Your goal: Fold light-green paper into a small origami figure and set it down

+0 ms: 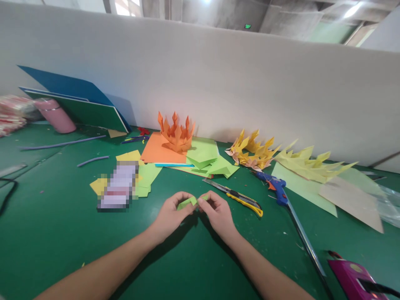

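Note:
My left hand (pixel 171 216) and my right hand (pixel 218 213) meet just above the green table (pixel 62 233), both pinching one small folded piece of light green paper (pixel 187 202). The fingers of each hand are curled onto it. An orange folded paper crown (pixel 176 132) stands behind on an orange sheet (pixel 156 151). Light green sheets and folded pieces (pixel 206 156) lie beside it.
A yellow utility knife (pixel 237 196) lies right of my hands, then a blue glue gun (pixel 276 187). Yellow folded paper shapes (pixel 253 152) and pale sheets (pixel 312 183) lie at the right. A magenta object (pixel 353 277) sits bottom right. Boards (pixel 78 110) and a pink cylinder (pixel 56 116) lean by the white wall.

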Demonstrator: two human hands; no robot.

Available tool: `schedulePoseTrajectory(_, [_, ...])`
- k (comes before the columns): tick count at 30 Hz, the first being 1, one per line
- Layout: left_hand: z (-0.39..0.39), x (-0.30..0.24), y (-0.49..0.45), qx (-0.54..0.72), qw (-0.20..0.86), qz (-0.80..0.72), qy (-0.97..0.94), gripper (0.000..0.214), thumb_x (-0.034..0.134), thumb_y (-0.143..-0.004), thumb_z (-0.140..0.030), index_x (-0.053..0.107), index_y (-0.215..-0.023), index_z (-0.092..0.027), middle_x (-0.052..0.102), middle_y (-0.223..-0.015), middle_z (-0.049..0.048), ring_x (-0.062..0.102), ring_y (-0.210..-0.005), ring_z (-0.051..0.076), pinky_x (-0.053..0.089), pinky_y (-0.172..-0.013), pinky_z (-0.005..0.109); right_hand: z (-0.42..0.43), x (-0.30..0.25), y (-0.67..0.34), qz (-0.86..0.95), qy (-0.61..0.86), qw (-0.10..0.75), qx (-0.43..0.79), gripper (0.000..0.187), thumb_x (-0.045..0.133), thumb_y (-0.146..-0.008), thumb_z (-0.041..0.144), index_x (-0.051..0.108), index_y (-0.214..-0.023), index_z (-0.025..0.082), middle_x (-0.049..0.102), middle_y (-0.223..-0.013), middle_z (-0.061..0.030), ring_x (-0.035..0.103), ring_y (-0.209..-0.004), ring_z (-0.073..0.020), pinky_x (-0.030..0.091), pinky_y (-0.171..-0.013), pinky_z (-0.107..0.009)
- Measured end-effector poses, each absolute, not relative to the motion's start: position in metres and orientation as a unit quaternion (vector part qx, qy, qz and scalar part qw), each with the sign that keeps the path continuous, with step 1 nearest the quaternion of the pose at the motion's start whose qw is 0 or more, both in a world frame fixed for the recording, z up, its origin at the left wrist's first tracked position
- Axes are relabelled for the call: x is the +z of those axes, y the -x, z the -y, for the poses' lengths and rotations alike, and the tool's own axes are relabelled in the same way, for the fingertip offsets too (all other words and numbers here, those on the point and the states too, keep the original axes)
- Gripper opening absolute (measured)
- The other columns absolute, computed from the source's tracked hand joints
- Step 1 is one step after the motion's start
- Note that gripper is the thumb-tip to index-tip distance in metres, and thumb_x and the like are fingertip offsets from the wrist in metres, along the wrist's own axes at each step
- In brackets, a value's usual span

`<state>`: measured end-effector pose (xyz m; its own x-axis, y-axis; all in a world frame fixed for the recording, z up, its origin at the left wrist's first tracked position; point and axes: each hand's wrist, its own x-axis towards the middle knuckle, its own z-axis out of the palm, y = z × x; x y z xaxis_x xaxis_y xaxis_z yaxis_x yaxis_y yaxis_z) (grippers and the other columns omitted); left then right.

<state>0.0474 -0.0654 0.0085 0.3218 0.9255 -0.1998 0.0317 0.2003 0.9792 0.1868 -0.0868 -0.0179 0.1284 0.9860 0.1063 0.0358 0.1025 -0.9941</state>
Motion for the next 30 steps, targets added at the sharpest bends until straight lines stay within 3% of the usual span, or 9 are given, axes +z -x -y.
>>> schedulePoseTrajectory(8, [0.0644,0.0069,-0.0491,0.372,0.616,-0.451,-0.528,0.023,0.067,-0.06,-0.027,0.052,-0.075,-0.017,0.054,-0.059,-0.0061,0.051,-0.051,0.008,0.04,-0.052,0.02,0.0851,-0.0217,-0.1877,0.538,0.507,0.521,0.426,0.021,0.051,-0.073,0.031,0.048,-0.056,0.02,0.047,-0.051,0.0043,0.045,-0.049,-0.0106,0.04,-0.051,-0.023])
schedulePoseTrajectory(11, [0.0625,0.0056,-0.0488,0.373,0.621,-0.457,-0.516,0.026,0.066,-0.059,-0.026,0.046,-0.075,-0.019,0.051,-0.058,-0.0084,0.053,-0.048,0.009,0.043,-0.05,0.021,0.0859,-0.0231,-0.1883,0.572,0.493,0.529,0.387,0.007,0.05,-0.072,0.023,0.056,-0.074,0.019,0.055,-0.065,0.0013,0.052,-0.058,-0.0124,0.044,-0.055,-0.024])
schedulePoseTrajectory(15, [0.0595,0.0036,-0.046,0.368,0.603,-0.459,-0.54,0.023,0.063,-0.058,-0.024,0.044,-0.07,-0.019,0.05,-0.06,-0.0086,0.052,-0.045,0.007,0.043,-0.048,0.021,0.0887,-0.0209,-0.1887,0.668,0.436,0.529,0.291,0.036,0.054,-0.07,0.015,0.057,-0.105,0.023,0.059,-0.098,-0.0052,0.056,-0.086,-0.017,0.048,-0.074,-0.03])
schedulePoseTrajectory(23, [0.0579,0.0063,-0.0409,0.339,0.531,-0.48,-0.61,0.018,0.064,-0.057,-0.025,0.056,-0.072,-0.018,0.055,-0.065,-0.0045,0.049,-0.052,0.008,0.04,-0.051,0.02,0.0876,-0.0196,-0.19,0.684,0.425,0.528,0.269,0.013,0.053,-0.078,0.015,0.063,-0.084,0.021,0.061,-0.082,-0.0039,0.057,-0.077,-0.0158,0.048,-0.068,-0.028])
schedulePoseTrajectory(30, [0.0586,0.0096,-0.0413,0.347,0.589,-0.466,-0.562,0.022,0.067,-0.056,-0.026,0.056,-0.074,-0.018,0.057,-0.065,-0.0036,0.054,-0.055,0.01,0.042,-0.056,0.022,0.0871,-0.0211,-0.1901,0.641,0.45,0.533,0.321,0.012,0.051,-0.074,0.015,0.06,-0.074,0.022,0.063,-0.079,-0.0037,0.06,-0.077,-0.017,0.048,-0.072,-0.031])
